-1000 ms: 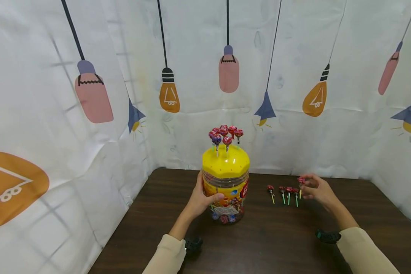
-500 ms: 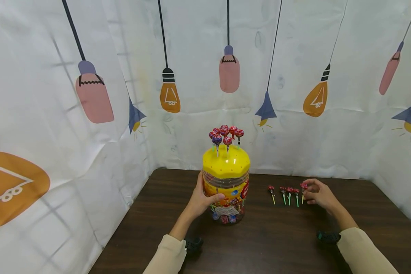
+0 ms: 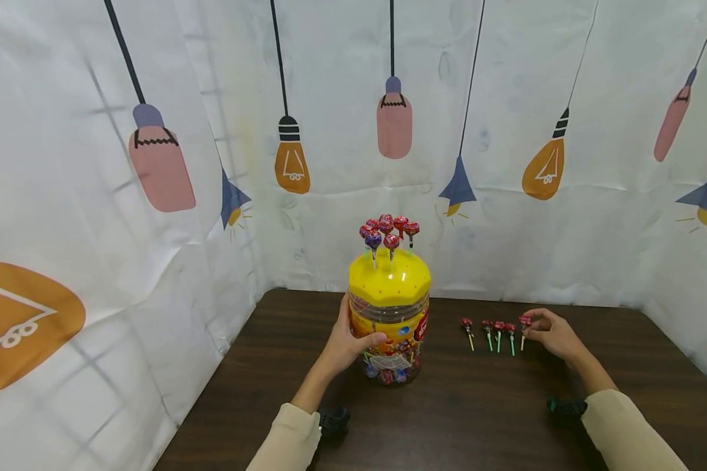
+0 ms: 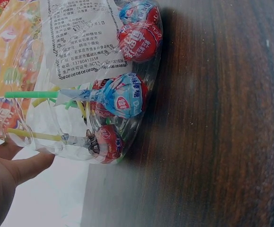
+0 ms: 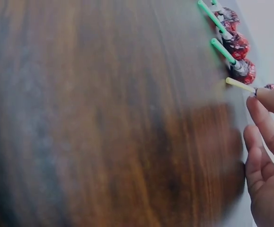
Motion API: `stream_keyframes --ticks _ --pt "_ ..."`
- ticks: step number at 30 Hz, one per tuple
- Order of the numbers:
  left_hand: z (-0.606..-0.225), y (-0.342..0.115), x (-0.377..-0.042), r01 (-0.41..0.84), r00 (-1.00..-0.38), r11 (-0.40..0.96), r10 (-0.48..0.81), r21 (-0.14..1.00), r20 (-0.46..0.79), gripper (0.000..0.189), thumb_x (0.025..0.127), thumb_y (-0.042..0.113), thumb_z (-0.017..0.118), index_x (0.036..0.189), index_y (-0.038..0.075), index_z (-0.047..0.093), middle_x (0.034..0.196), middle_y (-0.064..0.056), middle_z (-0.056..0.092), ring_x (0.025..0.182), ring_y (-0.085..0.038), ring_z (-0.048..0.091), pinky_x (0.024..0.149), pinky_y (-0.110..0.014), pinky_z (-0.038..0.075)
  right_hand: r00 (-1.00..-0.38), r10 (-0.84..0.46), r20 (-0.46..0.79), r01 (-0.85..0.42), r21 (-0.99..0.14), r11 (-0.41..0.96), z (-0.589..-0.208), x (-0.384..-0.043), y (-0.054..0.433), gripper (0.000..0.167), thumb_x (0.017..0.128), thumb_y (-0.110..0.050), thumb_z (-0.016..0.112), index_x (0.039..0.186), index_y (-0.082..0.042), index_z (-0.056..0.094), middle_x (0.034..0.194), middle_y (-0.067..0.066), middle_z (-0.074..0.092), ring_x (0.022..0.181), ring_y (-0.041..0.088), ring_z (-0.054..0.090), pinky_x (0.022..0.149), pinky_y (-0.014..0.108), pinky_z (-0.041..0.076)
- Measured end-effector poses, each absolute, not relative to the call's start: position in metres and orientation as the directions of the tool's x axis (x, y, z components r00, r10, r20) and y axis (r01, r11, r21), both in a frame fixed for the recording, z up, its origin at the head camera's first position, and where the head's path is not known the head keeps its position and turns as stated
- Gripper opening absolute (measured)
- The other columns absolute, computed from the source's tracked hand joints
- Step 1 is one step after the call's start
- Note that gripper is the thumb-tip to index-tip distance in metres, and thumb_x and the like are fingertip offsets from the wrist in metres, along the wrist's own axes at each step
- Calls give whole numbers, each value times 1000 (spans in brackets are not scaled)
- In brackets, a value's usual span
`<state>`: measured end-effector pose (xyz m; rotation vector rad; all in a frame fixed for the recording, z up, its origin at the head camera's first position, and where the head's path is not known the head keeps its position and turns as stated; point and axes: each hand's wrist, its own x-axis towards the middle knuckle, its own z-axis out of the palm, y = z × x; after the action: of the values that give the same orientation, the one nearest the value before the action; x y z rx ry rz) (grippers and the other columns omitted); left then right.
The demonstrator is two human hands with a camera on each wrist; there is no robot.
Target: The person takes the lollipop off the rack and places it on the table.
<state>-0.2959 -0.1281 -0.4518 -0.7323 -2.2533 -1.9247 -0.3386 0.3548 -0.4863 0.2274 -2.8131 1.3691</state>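
The yellow-stick lollipop (image 5: 241,85) is at the right end of the row of other lollipops (image 3: 499,326); its long axis goes front to back, candy head pointing away from you. Your right hand (image 3: 554,334) pinches it; your left hand (image 3: 344,343) grips the upright jar (image 3: 389,281).

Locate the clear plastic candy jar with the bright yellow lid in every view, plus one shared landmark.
Head: clear plastic jar just right of centre, held by the left hand.
Left wrist: upper left, appearing sideways.
Right wrist: not visible.
Shared landmark: dark brown wood-grain table.
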Motion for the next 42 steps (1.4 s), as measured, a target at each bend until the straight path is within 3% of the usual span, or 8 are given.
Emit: stream_keyframes --ticks 14,24,28,32,34,37,42 --pt "-450 -127 -296 419 -876 87 302 904 377 99 89 39 80 158 45 10 152 4 43 133 -20 52 117 -51 43 -988 -156 7 -109 -747 656 -487 -343 354 46 101 -19 64 136 8 51 103 13 69 93 19 63 77 34 50" --pt "-451 -128 -296 416 -881 97 291 904 374 99 89 38 80 158 44 10 151 3 45 132 -21 53 116 -51 44 -984 -179 12 -131 -732 668 -484 -341 352 50 101 -22 67 137 8 51 105 14 66 93 21 62 79 38 53" --pt "-451 -127 -296 415 -878 88 298 905 374 99 89 37 80 158 44 10 151 3 44 133 -20 53 116 -50 44 -986 -167 4 -117 -729 675 -481 -339 355 57 102 -30 65 142 6 48 117 24 62 104 32 61 84 46 54" --pt "-451 -127 -296 425 -872 81 306 902 383 99 90 37 80 159 43 10 151 3 44 133 -21 52 116 -51 44 -991 -137 -15 -78 -755 651 -466 -337 349 66 103 -38 62 148 4 40 139 37 46 123 52 49 91 59 50" --pt "-451 -127 -296 423 -872 82 305 902 382 99 89 37 80 159 44 10 151 3 44 133 -21 53 116 -51 44 -991 -136 6 -91 -770 632 -451 -335 341 67 104 -40 60 150 3 38 146 39 39 129 55 44 92 62 49" --pt "-451 -128 -296 417 -876 82 301 905 376 99 89 37 81 158 44 10 151 3 44 133 -21 52 117 -51 44 -982 -158 99 -176 -774 608 -424 -333 323 62 104 -37 60 150 1 41 142 34 45 123 45 53 91 53 55" --pt "-451 -128 -295 405 -883 85 295 910 365 99 89 37 81 158 45 10 152 3 44 134 -21 52 117 -51 43 -933 -227 279 -359 -758 544 -380 -328 283 46 104 -28 62 142 -6 53 121 16 60 98 10 63 76 27 56"
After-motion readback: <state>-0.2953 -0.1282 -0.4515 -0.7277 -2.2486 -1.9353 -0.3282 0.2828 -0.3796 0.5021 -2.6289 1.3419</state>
